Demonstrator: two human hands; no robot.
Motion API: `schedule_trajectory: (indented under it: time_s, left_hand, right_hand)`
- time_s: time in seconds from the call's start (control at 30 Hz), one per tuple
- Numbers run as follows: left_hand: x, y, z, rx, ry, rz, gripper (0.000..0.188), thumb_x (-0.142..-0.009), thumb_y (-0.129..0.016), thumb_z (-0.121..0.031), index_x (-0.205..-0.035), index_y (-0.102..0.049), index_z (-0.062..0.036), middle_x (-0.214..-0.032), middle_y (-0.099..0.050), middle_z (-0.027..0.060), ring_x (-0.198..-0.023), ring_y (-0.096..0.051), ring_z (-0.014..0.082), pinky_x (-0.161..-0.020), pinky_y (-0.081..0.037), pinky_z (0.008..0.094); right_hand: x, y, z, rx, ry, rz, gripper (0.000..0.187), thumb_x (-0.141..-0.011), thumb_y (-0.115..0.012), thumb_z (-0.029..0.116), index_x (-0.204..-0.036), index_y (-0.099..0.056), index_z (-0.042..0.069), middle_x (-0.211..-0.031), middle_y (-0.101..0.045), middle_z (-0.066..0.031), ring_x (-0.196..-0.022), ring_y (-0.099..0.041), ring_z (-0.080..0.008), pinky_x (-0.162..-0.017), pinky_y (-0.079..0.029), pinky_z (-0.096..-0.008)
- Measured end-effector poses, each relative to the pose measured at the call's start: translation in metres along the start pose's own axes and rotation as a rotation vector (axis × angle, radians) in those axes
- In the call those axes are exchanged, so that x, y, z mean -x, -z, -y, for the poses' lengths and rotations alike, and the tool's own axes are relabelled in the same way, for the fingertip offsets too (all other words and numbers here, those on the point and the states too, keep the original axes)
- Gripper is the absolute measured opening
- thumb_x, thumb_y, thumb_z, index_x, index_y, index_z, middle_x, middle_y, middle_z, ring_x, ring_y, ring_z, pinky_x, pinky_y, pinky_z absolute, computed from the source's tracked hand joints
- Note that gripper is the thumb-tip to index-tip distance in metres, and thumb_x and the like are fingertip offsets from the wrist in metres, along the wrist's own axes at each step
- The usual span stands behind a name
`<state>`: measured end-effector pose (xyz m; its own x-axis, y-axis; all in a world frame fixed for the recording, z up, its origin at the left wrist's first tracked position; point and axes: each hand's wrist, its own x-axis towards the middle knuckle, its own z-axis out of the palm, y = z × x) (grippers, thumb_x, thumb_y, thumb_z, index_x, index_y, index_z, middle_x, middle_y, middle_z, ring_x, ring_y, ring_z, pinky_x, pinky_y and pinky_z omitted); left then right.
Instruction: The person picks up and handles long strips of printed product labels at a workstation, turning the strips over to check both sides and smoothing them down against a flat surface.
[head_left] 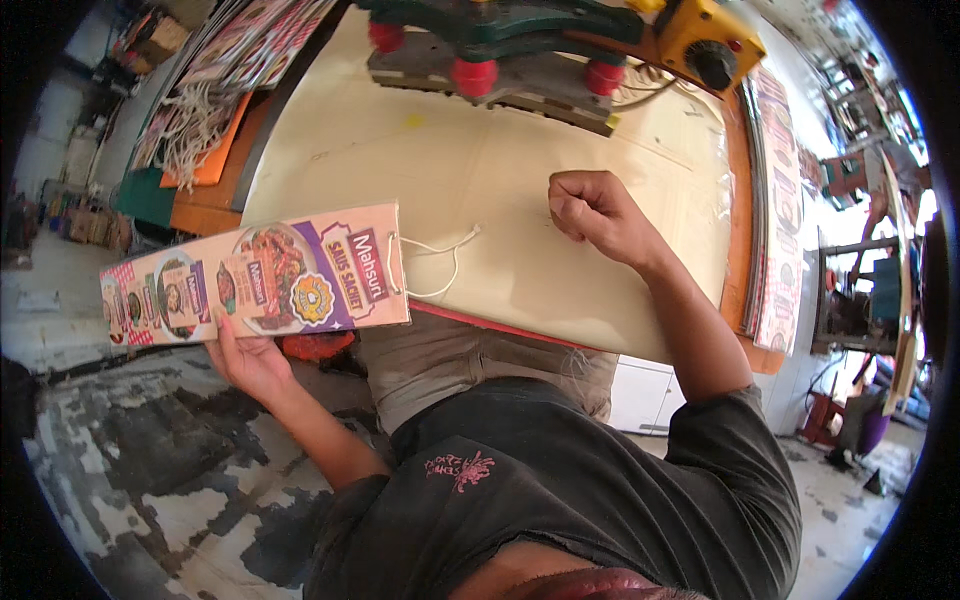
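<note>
A long printed cardboard hanging sign (pixel 222 285), peach and purple with food pictures, is tilted across the table's near left edge. My left hand (pixel 248 358) is closed on its lower edge, with the thumb on the front and the other fingers mostly hidden behind. A white string loop (pixel 455 250) runs through the sign's right end and lies on the cream table surface (pixel 400 170). Over the right half of the table, my right hand (pixel 597 212) is curled into a fist, apart from the sign and string. Its fingers hide whatever may be inside.
A green machine (pixel 500 30) with red knobs and a grey bar stands at the table's far side. Beside it is a yellow control box (pixel 700 45) with a black dial. Stacked signs with strings (pixel 205 120) lie far left; another stack (pixel 775 210) lines the right edge.
</note>
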<state>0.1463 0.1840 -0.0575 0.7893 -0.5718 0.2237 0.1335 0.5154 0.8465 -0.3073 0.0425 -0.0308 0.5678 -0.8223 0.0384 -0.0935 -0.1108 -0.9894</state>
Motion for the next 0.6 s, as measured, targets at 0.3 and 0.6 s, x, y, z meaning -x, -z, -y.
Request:
schedule_trajectory:
  time_s: [0.3,0.6]
  left_hand:
    - [0.002,-0.001,0.010,0.125,0.039,0.074,0.042,-0.101,-0.057,-0.006,-0.140,-0.049,0.0064,-0.139,-0.059,0.0195,-0.123,-0.062,0.0271,-0.101,-0.053,0.0412]
    - [0.005,-0.017,0.005,0.107,0.053,0.030,0.039,-0.099,-0.056,-0.006,-0.137,-0.052,0.0048,-0.136,-0.061,0.0162,-0.121,-0.063,0.0249,-0.101,-0.053,0.0405]
  right_hand:
    - [0.001,-0.008,0.004,0.006,-0.054,0.059,0.034,-0.100,-0.053,0.022,-0.070,-0.048,0.006,-0.062,-0.048,0.0031,-0.058,-0.042,-0.0063,-0.053,-0.033,-0.0266]
    - [0.006,-0.015,0.028,-0.280,-0.082,0.272,0.037,-0.106,-0.053,0.031,-0.085,-0.065,0.003,-0.066,-0.063,-0.0035,-0.050,-0.045,-0.0043,-0.048,-0.032,-0.0233]
